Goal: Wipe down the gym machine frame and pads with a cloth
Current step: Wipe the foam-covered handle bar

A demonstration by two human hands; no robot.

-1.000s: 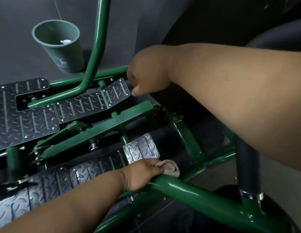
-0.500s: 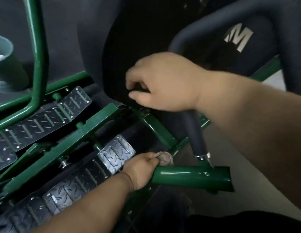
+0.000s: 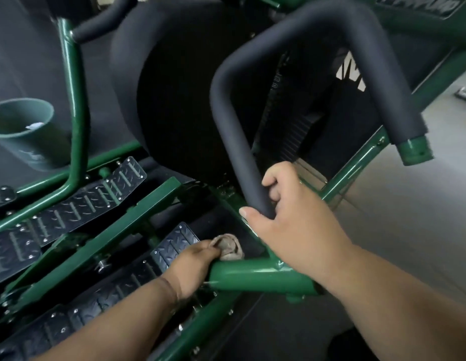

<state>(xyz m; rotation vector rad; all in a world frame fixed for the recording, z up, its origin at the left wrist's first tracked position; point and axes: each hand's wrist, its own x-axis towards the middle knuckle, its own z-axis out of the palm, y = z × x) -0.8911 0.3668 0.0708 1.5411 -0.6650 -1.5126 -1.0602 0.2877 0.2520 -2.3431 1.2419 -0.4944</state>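
Note:
The green gym machine frame (image 3: 258, 277) fills the view, with a thick green tube low in the middle. My left hand (image 3: 193, 264) grips a small beige cloth (image 3: 228, 247) bunched against the left end of that tube. My right hand (image 3: 291, 217) holds the lower end of a black foam-padded handle bar (image 3: 234, 121), fingers curled round it just above where it joins the frame. A large black pad (image 3: 174, 82) stands behind the bar.
Two diamond-plate foot pedals (image 3: 78, 207) (image 3: 172, 246) run diagonally at left between green beams. A green cup (image 3: 26, 131) sits at far left beside an upright green tube (image 3: 75, 105). Pale floor (image 3: 409, 204) lies to the right.
My right hand has dropped from the dark pad's edge to the lower end of the padded bar and closed round it. The view tilted up and right. My left hand stays on the tube with the cloth.

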